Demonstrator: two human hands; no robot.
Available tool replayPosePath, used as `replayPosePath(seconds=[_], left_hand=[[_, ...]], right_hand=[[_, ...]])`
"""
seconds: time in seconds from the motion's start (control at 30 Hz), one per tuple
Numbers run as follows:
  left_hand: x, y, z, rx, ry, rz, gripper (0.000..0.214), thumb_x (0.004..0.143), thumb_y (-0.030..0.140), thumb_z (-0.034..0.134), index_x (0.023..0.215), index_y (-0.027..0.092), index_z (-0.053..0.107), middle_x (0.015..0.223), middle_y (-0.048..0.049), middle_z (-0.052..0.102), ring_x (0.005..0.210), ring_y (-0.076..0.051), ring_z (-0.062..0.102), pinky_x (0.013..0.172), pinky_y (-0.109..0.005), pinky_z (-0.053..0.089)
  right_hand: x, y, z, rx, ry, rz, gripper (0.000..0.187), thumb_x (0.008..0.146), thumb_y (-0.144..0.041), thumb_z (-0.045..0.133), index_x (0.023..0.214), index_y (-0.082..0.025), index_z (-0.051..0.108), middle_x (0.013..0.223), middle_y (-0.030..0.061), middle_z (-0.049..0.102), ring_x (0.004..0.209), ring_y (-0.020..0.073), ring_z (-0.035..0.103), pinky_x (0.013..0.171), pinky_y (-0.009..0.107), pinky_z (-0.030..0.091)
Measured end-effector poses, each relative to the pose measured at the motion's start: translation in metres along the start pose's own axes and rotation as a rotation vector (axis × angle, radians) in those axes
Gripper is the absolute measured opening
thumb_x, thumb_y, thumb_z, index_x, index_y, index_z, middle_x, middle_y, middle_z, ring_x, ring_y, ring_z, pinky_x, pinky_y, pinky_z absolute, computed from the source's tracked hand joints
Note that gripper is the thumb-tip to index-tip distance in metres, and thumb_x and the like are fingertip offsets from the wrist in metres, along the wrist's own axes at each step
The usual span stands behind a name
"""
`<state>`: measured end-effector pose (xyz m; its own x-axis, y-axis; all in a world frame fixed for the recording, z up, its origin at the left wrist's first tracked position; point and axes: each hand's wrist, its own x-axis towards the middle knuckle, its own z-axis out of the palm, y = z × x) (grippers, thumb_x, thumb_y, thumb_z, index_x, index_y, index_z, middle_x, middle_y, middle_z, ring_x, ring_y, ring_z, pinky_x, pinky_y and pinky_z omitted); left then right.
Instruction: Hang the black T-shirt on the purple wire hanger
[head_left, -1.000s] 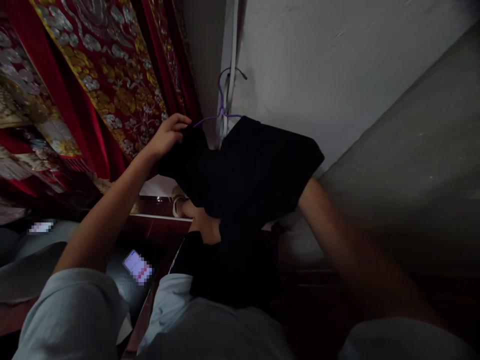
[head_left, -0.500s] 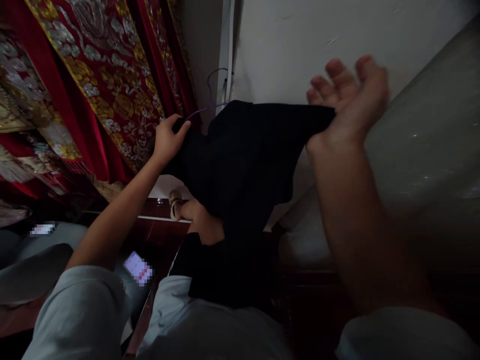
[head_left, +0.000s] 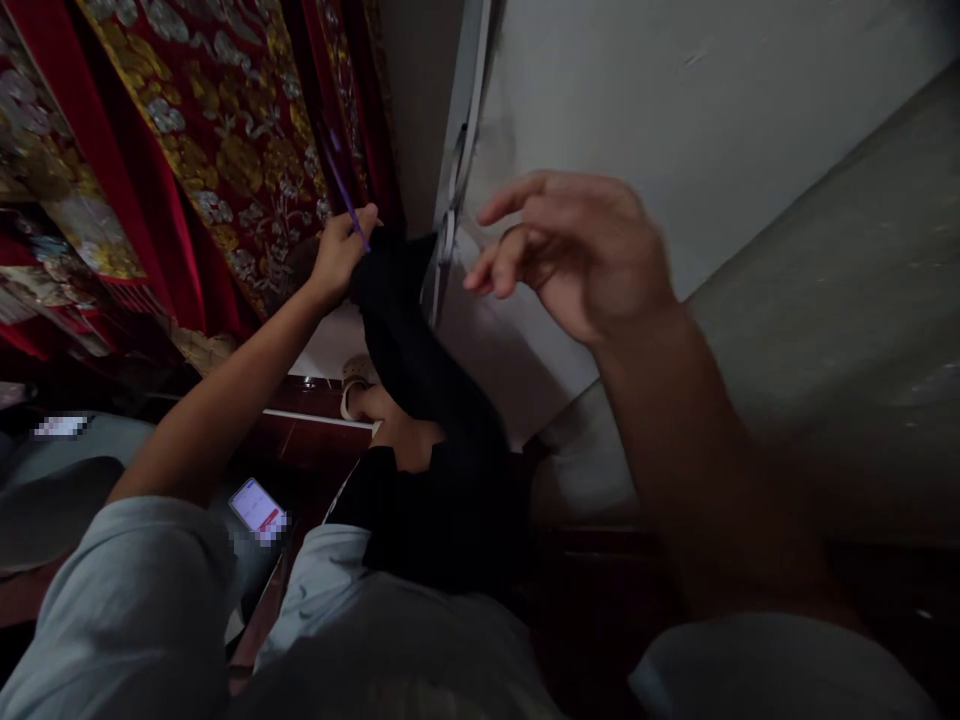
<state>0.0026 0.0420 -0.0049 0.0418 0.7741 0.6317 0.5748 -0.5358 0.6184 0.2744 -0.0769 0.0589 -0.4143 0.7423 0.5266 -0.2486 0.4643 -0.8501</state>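
My left hand (head_left: 341, 258) is closed on a thin purple clothes hanger (head_left: 349, 195) and the edge of a black garment (head_left: 450, 375). From that hand the dark cloth hangs gathered down toward my lap, where it blends with my black shorts. The garment's exact kind is hard to make out in the dim light. My right hand (head_left: 592, 255) is raised to the right of the cloth, apart from it. Its fingers are bent but spread, with nothing between them.
Red embroidered drapes (head_left: 232, 130) hang at left. A pale panel (head_left: 600, 90) stands ahead, with a grey covering (head_left: 825, 330) to the right. A lit phone (head_left: 257, 508) is low at left, near another person's legs (head_left: 60, 500). A beige clog (head_left: 355, 385) is on my foot.
My right hand has come away from the garment and moved left. The cloth, spread out between both hands before, now hangs bunched from my left hand, and the hanger has tilted upward.
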Motion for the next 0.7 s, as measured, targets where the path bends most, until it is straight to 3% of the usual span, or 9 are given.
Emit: replayPosePath(seconds=[0.1,0.17,0.23,0.3,0.4,0.47,0.57,0.63,0.7], left_hand=[[-0.023,0.031,-0.005,-0.051,-0.109,0.063,0.049,0.104,0.059,0.048,0.091,0.017,0.07,0.083,-0.0061,0.068,0.097,-0.023,0.069,0.09,-0.037,0.056],[-0.036,0.053,-0.01,-0.094,-0.236,0.136,0.049,0.099,0.061,0.057,0.094,0.015,0.072,0.089,-0.0068,0.071,0.1,-0.023,0.07,0.094,-0.036,0.055],[-0.049,0.073,-0.011,-0.157,-0.345,0.199,0.051,0.096,0.063,0.06,0.096,0.014,0.074,0.096,-0.0084,0.074,0.103,-0.024,0.071,0.099,-0.036,0.054],[-0.059,0.088,-0.007,-0.213,-0.424,0.239,0.053,0.096,0.065,0.058,0.097,0.014,0.076,0.101,-0.0098,0.075,0.108,-0.024,0.071,0.105,-0.038,0.053],[-0.071,0.102,0.005,-0.249,-0.497,0.26,0.058,0.102,0.064,0.046,0.099,0.016,0.078,0.106,-0.0105,0.077,0.117,-0.024,0.07,0.116,-0.041,0.047],[-0.074,0.103,0.009,-0.252,-0.551,0.249,0.061,0.104,0.064,0.041,0.1,0.017,0.079,0.112,-0.0106,0.078,0.125,-0.025,0.068,0.122,-0.044,0.041],[-0.067,0.092,-0.005,-0.227,-0.621,0.214,0.05,0.093,0.064,0.064,0.112,0.019,0.078,0.126,-0.0109,0.075,0.136,-0.029,0.061,0.126,-0.05,0.036],[-0.057,0.081,-0.029,-0.254,-0.533,0.165,0.057,0.083,0.06,0.08,0.123,0.021,0.074,0.135,-0.0108,0.071,0.137,-0.03,0.06,0.125,-0.053,0.038],[-0.048,0.073,-0.059,-0.349,-0.335,0.113,0.06,0.08,0.06,0.083,0.125,0.023,0.073,0.137,-0.0086,0.07,0.133,-0.029,0.063,0.122,-0.053,0.043]], right_hand=[[-0.004,0.042,-0.016,-0.512,0.108,-0.081,0.016,0.085,-0.026,0.068,0.097,-0.016,0.071,0.071,0.0025,0.071,0.071,0.0196,0.068,0.083,0.038,0.058],[-0.004,0.079,-0.026,-0.872,0.064,-0.104,0.042,0.079,-0.018,0.069,0.12,-0.016,0.067,0.101,0.0084,0.076,0.098,0.0256,0.071,0.099,0.046,0.055],[-0.006,0.117,-0.028,-1.041,-0.067,-0.117,0.078,0.072,-0.017,0.077,0.145,-0.016,0.051,0.147,0.0164,0.058,0.135,0.0341,0.055,0.115,0.054,0.045],[-0.01,0.149,-0.02,-1.142,-0.098,-0.157,0.099,0.069,-0.024,0.083,0.156,-0.015,0.036,0.166,0.0203,0.034,0.153,0.0406,0.033,0.124,0.064,0.028],[-0.014,0.178,0.001,-1.212,-0.002,-0.232,0.088,0.083,-0.031,0.075,0.158,-0.018,0.03,0.167,0.0187,0.031,0.156,0.0387,0.025,0.128,0.067,0.013],[-0.015,0.186,0.009,-1.181,0.066,-0.277,0.065,0.093,-0.03,0.063,0.152,-0.022,0.038,0.156,0.0151,0.047,0.148,0.0328,0.038,0.127,0.061,0.022],[-0.019,0.185,0.003,-1.142,0.119,-0.265,0.048,0.089,-0.026,0.062,0.135,-0.02,0.051,0.129,0.0149,0.062,0.123,0.0317,0.056,0.111,0.053,0.046],[-0.025,0.18,-0.014,-1.169,0.2,-0.215,0.049,0.078,-0.022,0.068,0.125,-0.017,0.054,0.12,0.0166,0.062,0.115,0.0341,0.059,0.101,0.052,0.051],[-0.032,0.171,-0.035,-1.209,0.326,-0.161,0.058,0.069,-0.019,0.072,0.124,-0.015,0.054,0.12,0.0176,0.06,0.114,0.0363,0.058,0.1,0.054,0.051]])
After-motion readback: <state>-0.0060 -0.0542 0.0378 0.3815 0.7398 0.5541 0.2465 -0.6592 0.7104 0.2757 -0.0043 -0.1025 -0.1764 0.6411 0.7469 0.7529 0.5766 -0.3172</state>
